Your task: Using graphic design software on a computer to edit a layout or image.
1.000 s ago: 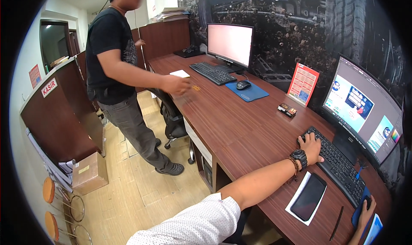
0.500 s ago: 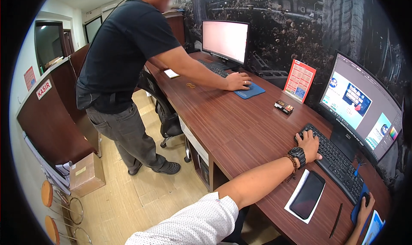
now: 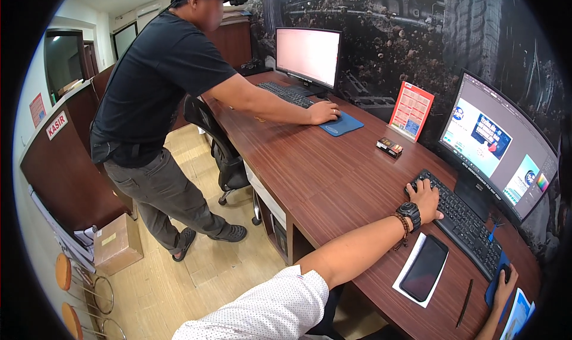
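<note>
My left hand (image 3: 426, 200) rests with fingers spread on the left end of a black keyboard (image 3: 468, 239); a black watch and a beaded bracelet circle the wrist. At the far right my right hand (image 3: 506, 289) is curled over a black computer mouse (image 3: 506, 273) on a blue mouse pad (image 3: 493, 293). Beyond the keyboard stands a curved monitor (image 3: 497, 146) showing blue-and-white designs in a grey window. Nearer than the keyboard, a dark phone (image 3: 425, 267) lies on white paper (image 3: 400, 280), and a thin dark pen-like stick (image 3: 465, 303) lies to its right.
A small dark box (image 3: 389, 147) and a red-framed calendar card (image 3: 411, 111) stand on the brown desk (image 3: 333, 185). To the left, a person (image 3: 161, 84) leans over, one hand on a second mouse. An office chair (image 3: 229, 161), carton (image 3: 118, 245) and stools (image 3: 64, 271) occupy the floor.
The other person's body has shifted left and their feet have moved. The view has slid slightly. My hands stay on the keyboard and mouse.
</note>
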### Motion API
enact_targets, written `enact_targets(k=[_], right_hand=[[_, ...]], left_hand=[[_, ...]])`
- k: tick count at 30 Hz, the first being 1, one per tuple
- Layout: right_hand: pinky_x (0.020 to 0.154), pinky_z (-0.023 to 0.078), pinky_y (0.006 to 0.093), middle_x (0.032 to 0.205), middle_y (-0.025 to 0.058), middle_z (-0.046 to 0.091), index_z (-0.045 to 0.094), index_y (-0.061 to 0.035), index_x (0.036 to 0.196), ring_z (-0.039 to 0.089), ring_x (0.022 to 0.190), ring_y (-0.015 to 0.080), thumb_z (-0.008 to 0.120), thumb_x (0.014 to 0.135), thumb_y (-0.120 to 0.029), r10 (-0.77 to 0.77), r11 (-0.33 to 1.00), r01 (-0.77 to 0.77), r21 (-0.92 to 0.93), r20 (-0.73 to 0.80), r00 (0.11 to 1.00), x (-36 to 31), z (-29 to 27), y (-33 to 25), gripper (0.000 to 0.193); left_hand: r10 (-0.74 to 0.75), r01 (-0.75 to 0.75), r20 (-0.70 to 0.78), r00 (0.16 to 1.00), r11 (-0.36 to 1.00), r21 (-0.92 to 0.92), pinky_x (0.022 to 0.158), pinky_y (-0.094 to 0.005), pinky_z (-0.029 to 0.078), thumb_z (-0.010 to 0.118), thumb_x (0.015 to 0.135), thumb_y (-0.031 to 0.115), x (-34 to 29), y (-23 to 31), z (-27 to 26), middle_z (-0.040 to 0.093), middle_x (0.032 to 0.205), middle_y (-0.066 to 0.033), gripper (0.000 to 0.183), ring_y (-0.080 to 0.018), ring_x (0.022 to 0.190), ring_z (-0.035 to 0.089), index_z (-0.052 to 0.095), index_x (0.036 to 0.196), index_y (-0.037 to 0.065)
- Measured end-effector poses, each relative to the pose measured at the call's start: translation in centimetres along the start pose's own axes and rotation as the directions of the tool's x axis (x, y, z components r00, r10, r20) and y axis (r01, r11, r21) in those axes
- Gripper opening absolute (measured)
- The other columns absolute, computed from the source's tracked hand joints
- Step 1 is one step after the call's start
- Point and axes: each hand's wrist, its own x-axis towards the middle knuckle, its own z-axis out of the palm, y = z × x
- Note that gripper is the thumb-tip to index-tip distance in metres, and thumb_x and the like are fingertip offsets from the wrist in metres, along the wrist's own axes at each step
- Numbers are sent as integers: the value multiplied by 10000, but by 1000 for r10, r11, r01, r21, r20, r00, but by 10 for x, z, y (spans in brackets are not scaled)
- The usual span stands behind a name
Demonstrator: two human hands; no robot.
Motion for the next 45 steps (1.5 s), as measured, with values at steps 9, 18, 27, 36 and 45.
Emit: enact_targets(k=[9, 18, 27, 36, 45], right_hand=[[1092, 336, 367, 1293, 149, 520, 536, 0, 1321, 485, 1258, 285, 570, 966, -168, 1, 1000, -1, 5, -6, 1000, 1, 0, -4, 394], [1088, 336, 375, 1297, 147, 518, 537, -7, 1326, 484, 1257, 288, 571, 969, -179, 4, 1000, -3, -31, 5, 1000, 0, -1, -7, 397], [1089, 342, 376, 1299, 146, 517, 534, -6, 1327, 485, 1261, 286, 568, 972, -182, 1, 1000, -1, 13, -1, 1000, 2, 3, -4, 398], [1078, 351, 368, 1271, 150, 523, 540, 12, 1300, 498, 1233, 287, 574, 947, -120, -15, 999, 15, 39, 0, 1000, -1, 0, -11, 378], [1072, 354, 372, 1262, 161, 529, 544, 17, 1296, 501, 1227, 296, 587, 931, -124, -40, 998, 41, 42, -15, 999, 3, 8, -4, 393]], left_hand=[[-7, 7, 3, 1000, 1000, 2, 1062, -671, 236, 831, 711, 452, 2, -1, 0, 430, 1292, -234, 741, -416, 1263, 366, 564, 1225, -11], [-14, 14, 16, 1000, 1000, 15, 1062, -678, 237, 826, 711, 464, 1, -1, 1, 421, 1298, -227, 747, -410, 1265, 360, 564, 1225, -10], [-9, 9, 19, 1000, 1000, 12, 1058, -686, 240, 828, 713, 452, 7, -5, 1, 420, 1298, -230, 758, -419, 1266, 356, 557, 1239, -23], [3, -3, -8, 1000, 1000, 15, 1051, -703, 236, 830, 704, 450, 0, -1, 4, 430, 1287, -229, 762, -425, 1261, 361, 553, 1242, -13], [-3, -326, -734, 679, 895, -305, 1021, -481, 383, 702, 873, 367, 32, -17, -62, 487, 1276, -280, 968, -430, 1142, 512, 115, 1540, -18]])
